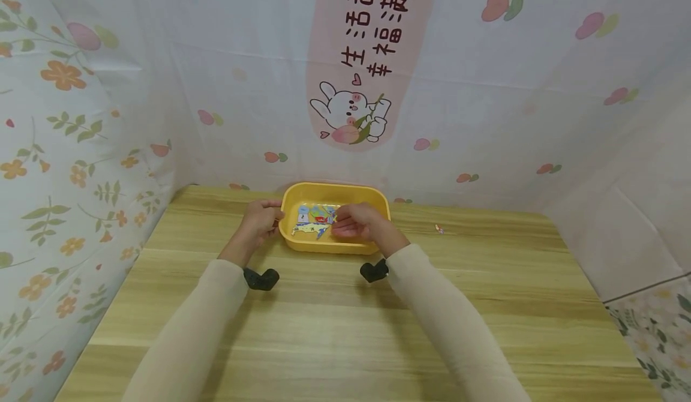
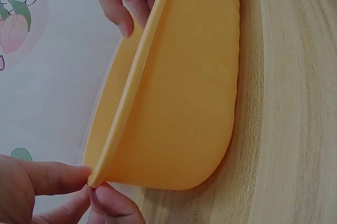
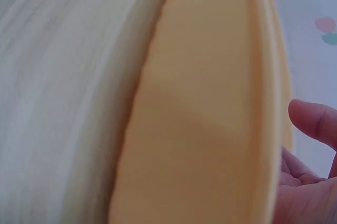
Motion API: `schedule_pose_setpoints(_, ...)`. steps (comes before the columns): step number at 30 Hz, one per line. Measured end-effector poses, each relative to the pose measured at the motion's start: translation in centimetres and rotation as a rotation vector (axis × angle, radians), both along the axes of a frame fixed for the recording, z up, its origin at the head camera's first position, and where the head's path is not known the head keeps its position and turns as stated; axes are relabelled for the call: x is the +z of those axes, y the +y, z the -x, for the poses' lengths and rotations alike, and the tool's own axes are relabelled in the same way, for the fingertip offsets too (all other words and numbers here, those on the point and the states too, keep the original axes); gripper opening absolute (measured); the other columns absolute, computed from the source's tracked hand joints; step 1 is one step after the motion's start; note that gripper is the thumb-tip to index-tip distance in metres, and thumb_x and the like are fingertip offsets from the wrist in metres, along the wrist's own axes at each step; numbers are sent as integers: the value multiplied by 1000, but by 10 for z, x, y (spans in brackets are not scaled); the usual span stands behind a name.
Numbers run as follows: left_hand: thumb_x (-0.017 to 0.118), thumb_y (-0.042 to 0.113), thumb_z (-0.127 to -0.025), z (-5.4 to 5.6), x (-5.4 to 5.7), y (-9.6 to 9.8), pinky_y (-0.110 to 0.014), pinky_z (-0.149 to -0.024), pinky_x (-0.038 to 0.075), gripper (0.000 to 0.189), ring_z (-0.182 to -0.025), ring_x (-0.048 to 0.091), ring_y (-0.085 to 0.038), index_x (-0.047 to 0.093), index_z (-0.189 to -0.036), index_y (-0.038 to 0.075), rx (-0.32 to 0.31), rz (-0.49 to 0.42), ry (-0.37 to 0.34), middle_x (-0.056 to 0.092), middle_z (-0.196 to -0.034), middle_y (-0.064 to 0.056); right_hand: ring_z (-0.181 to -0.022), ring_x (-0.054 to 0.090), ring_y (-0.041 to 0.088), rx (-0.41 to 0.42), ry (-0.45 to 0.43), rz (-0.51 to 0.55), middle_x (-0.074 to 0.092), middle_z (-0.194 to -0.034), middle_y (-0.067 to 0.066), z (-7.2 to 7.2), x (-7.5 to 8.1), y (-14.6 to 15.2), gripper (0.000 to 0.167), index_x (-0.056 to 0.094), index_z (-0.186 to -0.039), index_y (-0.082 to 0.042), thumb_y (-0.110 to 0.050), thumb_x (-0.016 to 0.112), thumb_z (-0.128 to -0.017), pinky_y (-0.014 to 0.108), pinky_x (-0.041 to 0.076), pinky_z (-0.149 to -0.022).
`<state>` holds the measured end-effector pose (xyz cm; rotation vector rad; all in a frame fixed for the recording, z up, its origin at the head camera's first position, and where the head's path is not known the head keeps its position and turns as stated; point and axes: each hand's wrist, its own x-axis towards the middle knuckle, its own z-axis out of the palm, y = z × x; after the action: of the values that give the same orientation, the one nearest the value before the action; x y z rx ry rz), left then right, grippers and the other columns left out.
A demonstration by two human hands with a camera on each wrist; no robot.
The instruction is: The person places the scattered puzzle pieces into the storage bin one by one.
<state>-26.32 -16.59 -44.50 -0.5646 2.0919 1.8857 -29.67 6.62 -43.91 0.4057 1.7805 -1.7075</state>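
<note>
A yellow plastic basin stands on the table, with several colourful flat pieces lying on its floor at the left. My left hand pinches the basin's left rim; in the left wrist view the thumb and a finger close on the rim from either side. My right hand reaches into the basin, right of the pieces. The thumb stands apart from the other fingers in the right wrist view. The basin wall hides the fingertips there, and I see nothing held.
A small orange-and-white piece lies on the wooden table right of the basin. Behind the table hangs a white cloth with printed fruit and a rabbit. Black camera mounts sit at both wrists.
</note>
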Motion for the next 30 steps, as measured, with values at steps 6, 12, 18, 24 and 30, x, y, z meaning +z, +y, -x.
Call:
schedule_pose_setpoints(6,51,6,-96,0,0,0,-26,-66,49,39,-68,48,-13,52,-135,4,2,-3,-9,52,-98,-8,-101,68,32,-17,5,10,55,-129,30,5,15,14,42,51,-132,11,-13,51,-98,36,52,-88)
schedule_pose_setpoints(12,51,6,-97,-1,1,0,-24,-64,49,39,-68,48,-13,52,-136,5,-1,4,-14,51,-97,-7,-103,67,33,-62,25,34,55,-131,30,10,25,39,45,47,-136,11,-13,52,-99,40,48,-95)
schedule_pose_setpoints(18,51,7,-97,-1,2,0,-23,-61,49,40,-67,47,-12,52,-137,5,-6,7,-12,51,-96,-7,-94,70,28,-97,26,49,65,-109,23,15,29,68,46,44,-139,11,-11,51,-99,41,44,-99)
schedule_pose_setpoints(24,50,6,-97,-1,0,0,-23,-59,48,40,-66,48,-11,51,-137,4,-21,4,-1,52,-97,-8,-85,71,24,-119,30,63,70,-89,16,18,30,100,46,41,-140,10,-11,49,-100,39,48,-95)
schedule_pose_setpoints(30,51,7,-96,0,-1,1,-24,-62,48,39,-67,48,-12,53,-135,4,-12,11,0,51,-97,-8,-87,71,23,-119,47,72,70,-85,11,15,31,129,37,48,-133,7,-11,48,-101,35,55,-86)
